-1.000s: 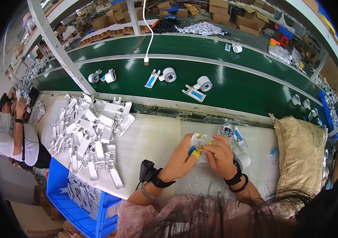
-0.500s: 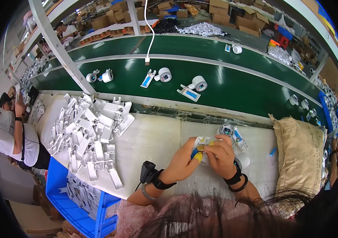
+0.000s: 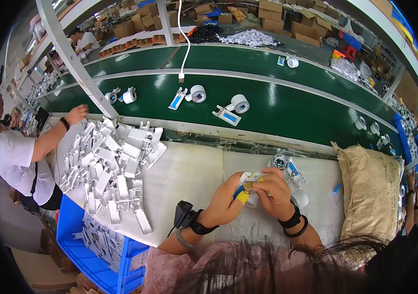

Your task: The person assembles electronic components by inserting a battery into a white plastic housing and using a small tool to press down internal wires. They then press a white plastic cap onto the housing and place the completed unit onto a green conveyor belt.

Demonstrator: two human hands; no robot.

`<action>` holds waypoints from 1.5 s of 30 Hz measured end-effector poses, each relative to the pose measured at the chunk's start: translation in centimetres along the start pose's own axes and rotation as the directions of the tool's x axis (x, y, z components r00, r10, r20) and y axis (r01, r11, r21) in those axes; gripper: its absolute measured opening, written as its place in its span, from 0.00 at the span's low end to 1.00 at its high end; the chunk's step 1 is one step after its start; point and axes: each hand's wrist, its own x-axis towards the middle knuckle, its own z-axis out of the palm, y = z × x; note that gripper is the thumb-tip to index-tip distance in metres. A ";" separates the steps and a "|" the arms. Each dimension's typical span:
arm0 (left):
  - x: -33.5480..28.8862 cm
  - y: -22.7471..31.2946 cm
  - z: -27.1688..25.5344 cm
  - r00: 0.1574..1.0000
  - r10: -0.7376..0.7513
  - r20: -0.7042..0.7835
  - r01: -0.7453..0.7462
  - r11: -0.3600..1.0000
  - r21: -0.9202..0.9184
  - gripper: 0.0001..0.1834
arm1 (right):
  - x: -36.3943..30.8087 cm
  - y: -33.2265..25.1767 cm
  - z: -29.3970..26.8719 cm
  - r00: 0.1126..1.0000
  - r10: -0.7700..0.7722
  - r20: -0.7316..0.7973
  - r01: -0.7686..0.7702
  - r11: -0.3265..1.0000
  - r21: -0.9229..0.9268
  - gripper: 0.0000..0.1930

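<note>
Both of my hands meet over the white work table (image 3: 189, 171), holding one small white plastic part (image 3: 249, 179) with a yellow and blue piece on it. My left hand (image 3: 228, 198) grips it from below and the left. My right hand (image 3: 272, 192) pinches it from the right and covers much of it. Just beyond my fingers lies a round white part with a blue centre (image 3: 280, 161) beside some other small white pieces (image 3: 295, 174). A black device (image 3: 183, 214) is strapped to my left wrist, and dark bands (image 3: 292, 223) circle my right wrist.
A heap of white plastic brackets (image 3: 111, 161) covers the table's left side, above a blue bin (image 3: 96, 255) holding more. A green conveyor belt (image 3: 268, 108) carries white roll-shaped parts (image 3: 240, 103). A tan sack (image 3: 370, 191) sits at right. A person in white (image 3: 18, 157) reaches in from the left.
My hands stay together on the small part with only slight finger shifts. The parts on the green belt have drifted leftward. The person at left has stretched an arm toward the bracket heap.
</note>
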 end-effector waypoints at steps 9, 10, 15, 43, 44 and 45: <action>0.2 0.2 -0.1 0.999 -0.024 0.024 0.026 0.997 -0.073 0.19 | 0.0 -0.2 0.1 0.999 0.048 -0.004 -0.048 0.999 0.002 0.10; 0.2 0.3 -0.2 0.999 0.026 0.035 -0.025 0.999 -0.038 0.19 | 0.2 -0.2 0.0 0.998 0.057 0.005 -0.057 0.998 0.010 0.09; 0.0 0.2 0.3 0.999 0.032 -0.008 -0.032 0.999 0.019 0.19 | 0.5 -0.5 -0.2 0.998 0.063 0.012 -0.064 0.998 0.016 0.08; -0.2 -0.5 0.8 0.990 -0.136 -0.038 0.140 0.978 0.156 0.16 | 0.6 -1.3 -0.1 0.999 -0.030 0.044 0.037 0.983 -0.182 0.14; -0.2 -0.5 0.7 0.990 -0.136 -0.040 0.141 0.978 0.154 0.16 | 0.4 -1.3 0.0 1.000 -0.023 0.015 0.026 0.982 -0.188 0.14; -0.1 -0.5 0.6 0.998 -0.054 -0.034 0.059 0.983 0.173 0.17 | 0.2 -1.1 0.0 1.000 -0.024 0.017 0.027 0.982 -0.188 0.14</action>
